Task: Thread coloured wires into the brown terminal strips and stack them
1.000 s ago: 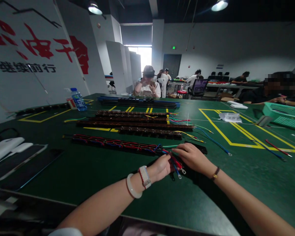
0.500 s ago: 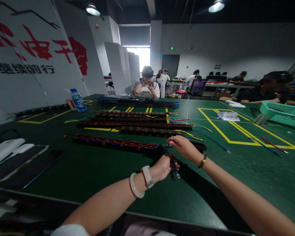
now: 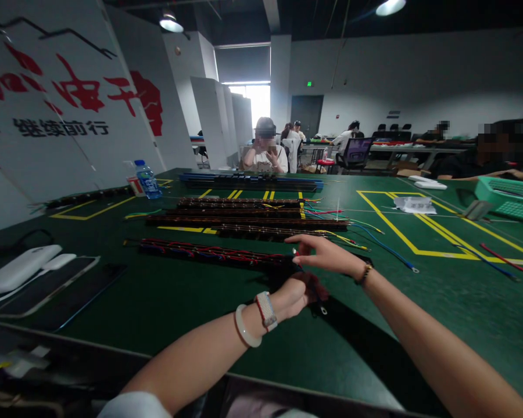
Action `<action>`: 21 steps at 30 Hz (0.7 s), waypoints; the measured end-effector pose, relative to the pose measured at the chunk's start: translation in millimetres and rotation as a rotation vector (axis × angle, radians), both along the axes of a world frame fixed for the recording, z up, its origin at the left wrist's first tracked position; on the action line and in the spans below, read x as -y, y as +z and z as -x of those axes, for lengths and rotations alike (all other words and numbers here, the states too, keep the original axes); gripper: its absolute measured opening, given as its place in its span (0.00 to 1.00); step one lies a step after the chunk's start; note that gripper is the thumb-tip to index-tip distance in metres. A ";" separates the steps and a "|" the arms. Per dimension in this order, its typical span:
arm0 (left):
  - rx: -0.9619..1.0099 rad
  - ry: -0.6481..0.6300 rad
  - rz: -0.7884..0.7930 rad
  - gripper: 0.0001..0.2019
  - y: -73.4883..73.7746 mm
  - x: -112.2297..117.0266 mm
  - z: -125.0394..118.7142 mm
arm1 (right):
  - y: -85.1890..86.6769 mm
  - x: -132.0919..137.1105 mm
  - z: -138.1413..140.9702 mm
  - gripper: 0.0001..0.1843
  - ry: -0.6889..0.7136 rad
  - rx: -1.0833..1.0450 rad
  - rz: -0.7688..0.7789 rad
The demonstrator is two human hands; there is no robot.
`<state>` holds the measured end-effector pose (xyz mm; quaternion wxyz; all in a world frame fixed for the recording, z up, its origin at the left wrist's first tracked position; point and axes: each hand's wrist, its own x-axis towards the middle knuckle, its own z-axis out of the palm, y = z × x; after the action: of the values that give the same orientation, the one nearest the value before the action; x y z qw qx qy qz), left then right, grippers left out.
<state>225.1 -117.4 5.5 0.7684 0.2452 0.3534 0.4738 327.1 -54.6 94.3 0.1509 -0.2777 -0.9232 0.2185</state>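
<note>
A long dark strip bundle (image 3: pixel 218 252) wound with red and blue wires lies on the green table, its right end reaching my hands. My left hand (image 3: pixel 300 293) is closed around a dark blue cable just below that end. The cable's ring terminal (image 3: pixel 323 310) sticks out past the fingers on the right. Above it, my right hand (image 3: pixel 329 255) curls its thumb and fingers about a short wire end with a small metallic tip (image 3: pixel 294 251). Shadow hides part of the left fingers and the wires between both hands.
More wired strips (image 3: pixel 244 220) lie farther back, with a blue lead (image 3: pixel 392 252) trailing right. Phones (image 3: pixel 47 287) and a white case (image 3: pixel 20 267) are at left. A water bottle (image 3: pixel 148 180), a green basket (image 3: pixel 512 200) and loose cables (image 3: pixel 503 258) stand or lie around. People sit beyond.
My right hand has shifted slightly left and down, its fingers more spread over the wire end. My left hand has turned a little with the cable. The view has swung slightly left.
</note>
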 end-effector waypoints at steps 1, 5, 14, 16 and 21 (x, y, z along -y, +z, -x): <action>0.005 0.000 -0.009 0.11 0.6 0.4 -0.5 | -2.1 -1.6 -14.9 0.28 -0.019 -0.023 -0.023; 0.007 0.011 -0.035 0.06 1.3 2.8 -1.7 | -32.1 -5.9 -59.8 0.20 -0.272 0.025 -0.428; -0.486 -0.235 -0.039 0.13 6.3 -4.3 21.1 | -60.4 -11.8 -72.1 0.15 -0.335 0.280 -0.635; -0.597 -0.307 -0.070 0.13 10.1 -5.3 29.7 | -58.6 -11.0 -71.1 0.15 -0.333 0.275 -0.634; -0.797 -0.513 -0.090 0.14 21.5 -7.7 48.9 | -60.6 -9.4 -70.0 0.15 -0.344 0.278 -0.614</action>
<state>176.2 -109.7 27.0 0.6540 0.5202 0.5276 0.1527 397.1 -45.2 33.7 0.1348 -0.3975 -0.8973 -0.1368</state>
